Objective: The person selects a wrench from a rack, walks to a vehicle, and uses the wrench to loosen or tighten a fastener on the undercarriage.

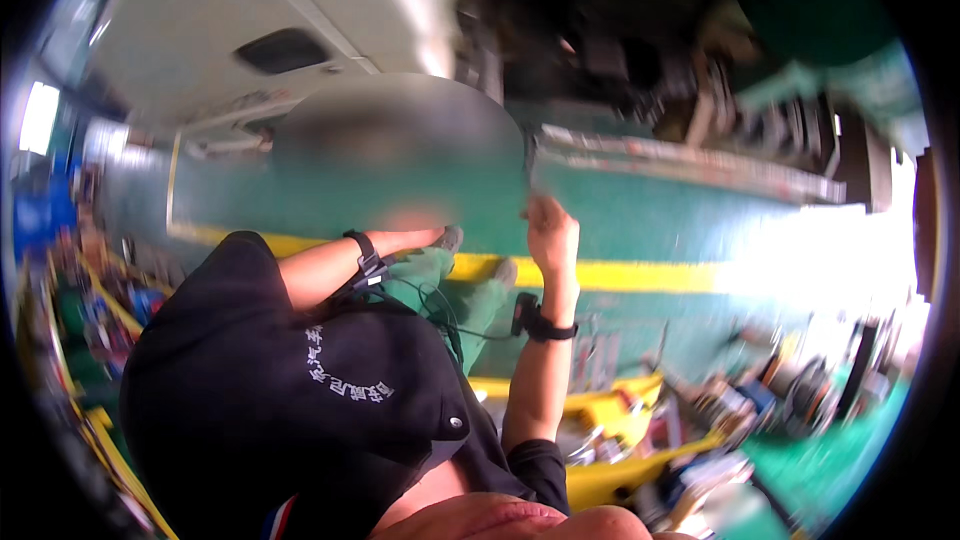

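My left hand [415, 217] reaches forward at the middle of the view. It is smeared, so its fingers do not show, and it lies at the lower edge of a large blurred grey rounded shape [400, 145]. My right hand [552, 230] is raised to the right of that shape, with its fingers curled closed. A thin dark upright edge rises just above its fingertips. Whatever is in its grip, if anything, I cannot make out. Each wrist wears a black strap, and a dark cable [485, 337] runs between them.
A large white panel [190, 25] fills the upper left. Dark machinery [620, 50] and a long pale bar [690, 155] lie ahead. Yellow lines cross the green floor [640, 205]. Yellow trays [620, 475] with assorted parts stand at lower right; clutter lines the left.
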A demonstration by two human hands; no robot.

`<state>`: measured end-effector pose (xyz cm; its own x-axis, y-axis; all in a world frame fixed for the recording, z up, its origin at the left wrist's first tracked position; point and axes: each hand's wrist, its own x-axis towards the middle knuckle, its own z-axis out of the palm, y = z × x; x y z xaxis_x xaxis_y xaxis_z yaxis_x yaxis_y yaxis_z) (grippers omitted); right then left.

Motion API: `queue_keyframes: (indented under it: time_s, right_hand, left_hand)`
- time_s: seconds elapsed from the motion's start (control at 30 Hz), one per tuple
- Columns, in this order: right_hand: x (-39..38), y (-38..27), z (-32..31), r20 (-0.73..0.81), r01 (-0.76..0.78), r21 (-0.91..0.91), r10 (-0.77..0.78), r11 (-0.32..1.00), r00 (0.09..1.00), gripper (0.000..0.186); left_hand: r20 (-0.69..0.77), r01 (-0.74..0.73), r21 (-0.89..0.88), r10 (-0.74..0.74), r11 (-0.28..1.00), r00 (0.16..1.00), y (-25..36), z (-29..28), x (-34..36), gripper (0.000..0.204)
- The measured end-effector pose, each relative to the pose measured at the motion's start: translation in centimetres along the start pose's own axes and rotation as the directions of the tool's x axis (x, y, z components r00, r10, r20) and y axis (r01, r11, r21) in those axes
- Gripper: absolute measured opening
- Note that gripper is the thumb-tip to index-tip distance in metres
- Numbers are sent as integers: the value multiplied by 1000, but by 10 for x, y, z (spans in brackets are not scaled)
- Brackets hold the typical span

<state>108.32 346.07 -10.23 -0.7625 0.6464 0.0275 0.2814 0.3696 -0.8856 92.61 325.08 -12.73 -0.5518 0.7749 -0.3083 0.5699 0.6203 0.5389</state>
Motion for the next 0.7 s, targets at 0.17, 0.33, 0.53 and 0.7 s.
queue_keyframes:
  time_s: [0.17,0.33,0.53,0.7]
  right_hand:
    - [27,-112,31,350,356,-83,-307,931,885,19]
    - [33,-216,131,648,521,38,-418,853,637,17]
    - [-10,-328,309,837,591,304,-506,747,209,22]
    - [-62,-397,468,874,506,380,-479,774,76,18]
  left_hand:
    - [-328,100,-269,-188,958,926,-65,-14,-52,8]
    - [-444,232,-560,-525,796,726,-130,-41,-130,9]
    - [-514,235,-799,-831,554,213,-238,-56,-261,21]
    - [-548,217,-831,-821,513,-158,-348,-117,-391,25]
